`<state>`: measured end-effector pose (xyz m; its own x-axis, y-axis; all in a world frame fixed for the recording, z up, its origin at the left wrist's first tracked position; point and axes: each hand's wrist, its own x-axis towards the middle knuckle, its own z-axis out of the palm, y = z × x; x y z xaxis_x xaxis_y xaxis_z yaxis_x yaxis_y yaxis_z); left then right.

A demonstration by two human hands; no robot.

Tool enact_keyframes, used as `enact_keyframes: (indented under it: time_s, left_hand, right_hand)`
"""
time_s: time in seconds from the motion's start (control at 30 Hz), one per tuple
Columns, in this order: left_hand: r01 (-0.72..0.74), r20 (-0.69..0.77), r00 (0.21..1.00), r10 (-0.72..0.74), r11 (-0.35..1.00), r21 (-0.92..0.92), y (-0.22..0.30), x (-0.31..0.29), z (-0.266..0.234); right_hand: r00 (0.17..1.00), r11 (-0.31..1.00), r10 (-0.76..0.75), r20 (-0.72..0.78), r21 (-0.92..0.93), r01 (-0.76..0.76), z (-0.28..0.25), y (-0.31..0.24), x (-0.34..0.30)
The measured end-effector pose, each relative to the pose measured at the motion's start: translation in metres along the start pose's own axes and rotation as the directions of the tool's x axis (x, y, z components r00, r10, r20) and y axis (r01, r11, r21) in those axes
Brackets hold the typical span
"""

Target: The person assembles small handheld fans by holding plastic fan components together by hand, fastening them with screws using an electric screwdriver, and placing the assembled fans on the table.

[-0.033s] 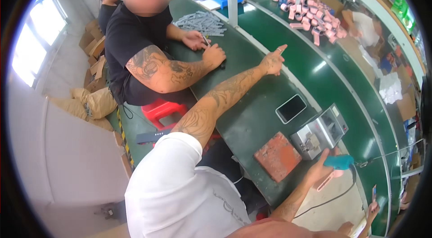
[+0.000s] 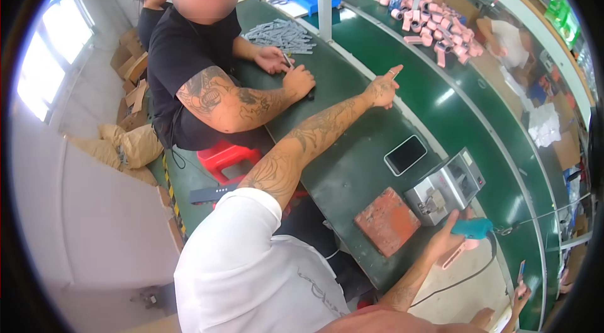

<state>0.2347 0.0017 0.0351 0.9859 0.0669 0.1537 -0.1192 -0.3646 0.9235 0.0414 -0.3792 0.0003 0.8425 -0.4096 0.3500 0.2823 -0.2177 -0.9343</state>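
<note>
My left arm reaches across the dark green table. My left hand (image 2: pixel 382 89) is over the table's far edge by the green belt, a finger stretched out, holding nothing. My right hand (image 2: pixel 444 240) is at the right, closed about a teal corded power tool (image 2: pixel 473 228); its fingers are partly hidden. A pink plastic part (image 2: pixel 457 254) shows just under that hand; whether it is gripped too I cannot tell. Near the right hand are a grey metal machine (image 2: pixel 440 193) and a worn reddish square block (image 2: pixel 387 222). A phone (image 2: pixel 406 155) lies beyond them.
Across the table a seated person in black (image 2: pixel 189 75) holds a small thin item beside a pile of grey strips (image 2: pixel 280 36). Pink parts (image 2: pixel 443 31) are heaped past the belt (image 2: pixel 434 103). A metal post (image 2: pixel 324 0) stands at the table edge. Another hand (image 2: pixel 521 296) shows lower right.
</note>
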Motion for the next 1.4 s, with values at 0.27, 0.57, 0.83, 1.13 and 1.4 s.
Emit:
enact_keyframes:
  time_s: [0.27, 0.57, 0.83, 1.13, 1.4]
  left_hand:
    - [-0.190, -0.155, 0.961, 0.228, 0.955, 0.228, -0.097, -0.037, 0.049]
    - [-0.399, -0.209, 0.845, 0.492, 0.841, 0.366, -0.081, -0.053, 0.072]
    - [-0.304, -0.153, 0.903, 0.403, 0.847, 0.437, -0.079, -0.057, 0.070]
    - [-0.224, -0.135, 0.936, 0.324, 0.847, 0.483, -0.071, -0.060, 0.068]
    - [-0.490, -0.070, 0.790, 0.610, 0.695, 0.526, -0.087, -0.043, 0.069]
  right_hand:
    - [0.998, 0.999, -0.038, 0.046, -0.015, 0.039, 0.010, 0.000, 0.003]
    - [1.000, 1.000, -0.010, 0.009, -0.020, 0.010, 0.001, -0.001, 0.004]
    - [0.986, 0.990, -0.128, -0.105, -0.079, 0.120, -0.008, -0.001, 0.000]
    - [0.978, 0.977, -0.210, 0.007, 0.044, 0.209, -0.012, 0.006, 0.002]
    - [0.996, 0.994, -0.088, 0.004, 0.068, 0.088, -0.008, -0.013, -0.002]
